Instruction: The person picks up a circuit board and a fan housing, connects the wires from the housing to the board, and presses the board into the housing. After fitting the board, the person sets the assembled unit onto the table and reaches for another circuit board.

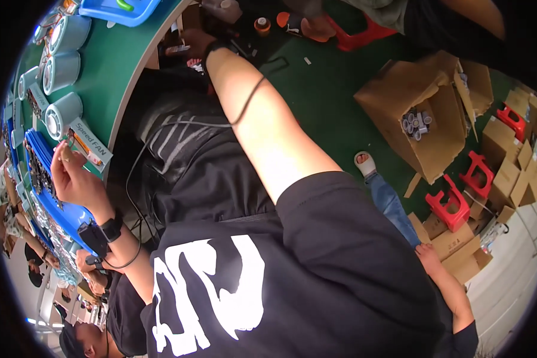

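Observation:
My left hand (77, 182) is raised over a blue tray (77, 222) at the left edge of the green table. Its thumb and fingertips are pressed together on something small and thin that I cannot make out. Just beyond the fingertips lies a white printed box (90, 145), beside a pale blue handheld fan (64, 114). My right arm stretches far forward, past the table's edge. In the shade there, my right hand (196, 43) is at a low cluttered spot, close to a small shiny item (176, 50). Its fingers are too dark to read.
More pale blue fans (62, 70) line the green tabletop (110, 77). A black cable (244, 110) crosses my right forearm. On the floor at the right are an open carton (438, 143) with small round parts and red stools (450, 206). Other people work close by.

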Demonstrator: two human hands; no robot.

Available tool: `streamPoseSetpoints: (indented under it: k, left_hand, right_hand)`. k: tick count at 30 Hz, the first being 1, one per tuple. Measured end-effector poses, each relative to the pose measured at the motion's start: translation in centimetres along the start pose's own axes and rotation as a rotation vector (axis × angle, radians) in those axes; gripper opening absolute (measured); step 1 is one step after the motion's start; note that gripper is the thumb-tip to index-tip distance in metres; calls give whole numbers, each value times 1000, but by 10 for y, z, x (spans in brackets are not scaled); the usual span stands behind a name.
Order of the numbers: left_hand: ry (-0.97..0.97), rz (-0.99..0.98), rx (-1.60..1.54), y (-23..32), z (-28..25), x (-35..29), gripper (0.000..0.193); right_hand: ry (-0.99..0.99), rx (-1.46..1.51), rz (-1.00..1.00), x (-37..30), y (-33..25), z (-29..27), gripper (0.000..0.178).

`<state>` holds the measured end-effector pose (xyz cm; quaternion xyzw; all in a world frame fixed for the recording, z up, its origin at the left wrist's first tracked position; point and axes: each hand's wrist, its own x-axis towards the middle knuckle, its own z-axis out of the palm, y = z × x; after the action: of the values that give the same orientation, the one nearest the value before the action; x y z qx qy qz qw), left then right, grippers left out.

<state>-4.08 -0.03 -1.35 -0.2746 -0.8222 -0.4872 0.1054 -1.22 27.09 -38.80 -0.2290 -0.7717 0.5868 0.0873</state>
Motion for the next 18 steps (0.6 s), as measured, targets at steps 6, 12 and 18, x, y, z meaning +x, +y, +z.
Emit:
streamPoseSetpoints:
  k: [6,12,18]
  left_hand:
    - [9,17,40,14,12,11,22]
    - [1,62,105,-4,1,20,24]
    - [-17,111,172,24,2,10,21]
  right_hand:
    - [-112,-471,-292,-28,19,-30,21]
    - [93,930,755,-113,-7,-56,22]
    - [299,908,322,-180,-104,-118,25]
